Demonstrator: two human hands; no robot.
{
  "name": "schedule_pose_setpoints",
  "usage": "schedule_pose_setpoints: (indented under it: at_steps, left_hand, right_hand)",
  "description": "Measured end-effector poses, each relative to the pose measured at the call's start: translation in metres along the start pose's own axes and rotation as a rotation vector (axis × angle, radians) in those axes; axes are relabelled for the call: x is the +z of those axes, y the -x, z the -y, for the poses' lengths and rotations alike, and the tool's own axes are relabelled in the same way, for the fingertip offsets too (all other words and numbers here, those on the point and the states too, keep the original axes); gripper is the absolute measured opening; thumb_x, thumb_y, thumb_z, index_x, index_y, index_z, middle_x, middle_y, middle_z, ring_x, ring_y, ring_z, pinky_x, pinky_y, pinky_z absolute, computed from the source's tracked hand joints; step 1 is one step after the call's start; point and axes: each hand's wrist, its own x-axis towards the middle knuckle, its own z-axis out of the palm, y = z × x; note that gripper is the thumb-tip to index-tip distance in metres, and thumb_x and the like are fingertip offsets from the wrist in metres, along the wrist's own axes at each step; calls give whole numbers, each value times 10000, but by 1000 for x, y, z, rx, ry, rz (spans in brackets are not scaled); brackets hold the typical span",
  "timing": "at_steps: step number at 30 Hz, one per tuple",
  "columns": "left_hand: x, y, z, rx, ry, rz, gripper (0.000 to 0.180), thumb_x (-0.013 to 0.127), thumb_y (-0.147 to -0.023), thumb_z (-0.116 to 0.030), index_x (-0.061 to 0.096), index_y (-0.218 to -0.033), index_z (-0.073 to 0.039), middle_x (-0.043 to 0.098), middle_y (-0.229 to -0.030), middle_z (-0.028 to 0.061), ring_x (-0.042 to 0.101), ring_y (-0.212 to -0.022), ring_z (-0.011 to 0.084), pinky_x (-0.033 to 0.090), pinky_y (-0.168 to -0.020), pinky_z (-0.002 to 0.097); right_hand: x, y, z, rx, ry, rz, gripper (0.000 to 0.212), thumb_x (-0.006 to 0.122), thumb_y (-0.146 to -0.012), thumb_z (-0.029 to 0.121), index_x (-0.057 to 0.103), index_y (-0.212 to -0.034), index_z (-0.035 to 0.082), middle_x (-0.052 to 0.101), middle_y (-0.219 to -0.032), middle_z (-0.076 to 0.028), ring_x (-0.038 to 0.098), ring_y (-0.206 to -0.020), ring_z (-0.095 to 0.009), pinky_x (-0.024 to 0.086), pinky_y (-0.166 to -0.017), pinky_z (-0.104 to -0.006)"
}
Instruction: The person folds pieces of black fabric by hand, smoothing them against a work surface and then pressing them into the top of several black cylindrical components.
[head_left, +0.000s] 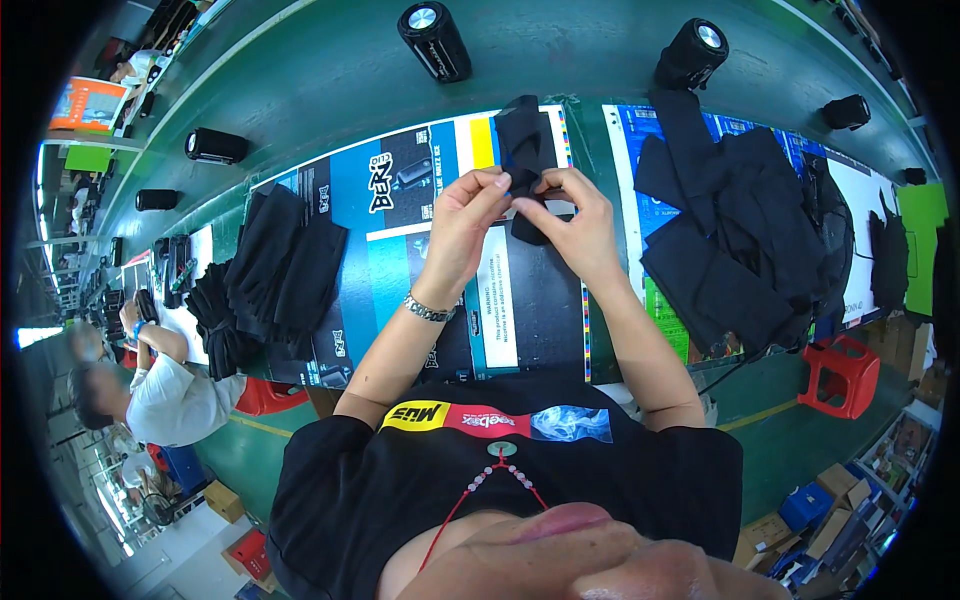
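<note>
A strip of black cloth (524,130) hangs between my two hands above printed sheets on the bench. My left hand (465,215) pinches its near part between thumb and fingertips. From the other side, my right hand (583,222) grips the same cloth, its thumb almost meeting the left fingertips. The cloth is folded or bunched there; my fingers hide the exact spot. Left of my left forearm lies a fanned stack of flat black cloth pieces (290,260). To the right of my right hand, more black cloth pieces (740,250) lie in a loose, overlapping heap.
Several black cylinders stand along the green bench (330,75), one with a silver end (435,42) at the far middle. Printed sheets (380,270) cover the near bench. A red stool (842,380) is at right. Another person (165,395) sits at far left.
</note>
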Motion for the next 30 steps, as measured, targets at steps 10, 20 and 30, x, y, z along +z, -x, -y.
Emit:
schedule_pose_setpoints:
  at_steps: [10, 20, 30]
  left_hand:
    - [-14, -5, 4, -227, 490, 102, 212, 538, -935, -146, 569, -1090, -4, 597, -1055, 91, 564, -1047, 177, 427, -965, 404]
    - [-8, 28, 8, 262, -558, 55, 413, 675, -770, -84, 456, -1104, 21, 583, -957, 143, 602, -949, 191, 486, -813, 315]
    - [-18, 28, -14, 962, -465, -287, 243, 625, -766, -16, 500, -975, -7, 509, -886, 88, 562, -750, 212, 477, -668, 327]
  right_hand:
    - [-12, -8, -17, 521, -717, -62, 130, 550, -927, 81, 605, -1019, 8, 651, -909, -65, 632, -788, -136, 508, -722, -244]
    - [-5, 5, -35, 563, -783, 147, 343, 508, -952, 260, 543, -1140, -25, 599, -1116, -122, 570, -1051, -230, 435, -944, -388]
    - [23, 19, 8, 379, -557, 299, 294, 582, -915, 93, 484, -1170, -13, 547, -1142, -133, 519, -1066, -208, 400, -949, -346]
